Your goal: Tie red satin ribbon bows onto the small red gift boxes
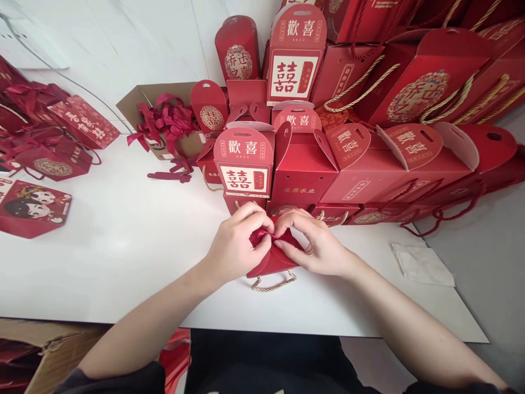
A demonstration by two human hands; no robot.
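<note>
Between my hands a small red box (274,264) stands on the white table, with a gold rope handle (274,288) hanging at its near side. A dark pink ribbon (266,234) lies over its top. My left hand (241,241) pinches the ribbon between thumb and index finger at the left. On the right, my right hand (309,243) has its thumb and fingertips pressed together on the same ribbon, close to the other hand's fingertips. The fingers partly hide the middle of the ribbon.
Stacked red gift boxes (301,175) rise right behind my hands and extend right. A cardboard box of ribbons (129,104) stands back left, loose ribbon pieces (170,176) before it. Finished-looking boxes (57,156) sit far left; white tissues (424,264) lie right.
</note>
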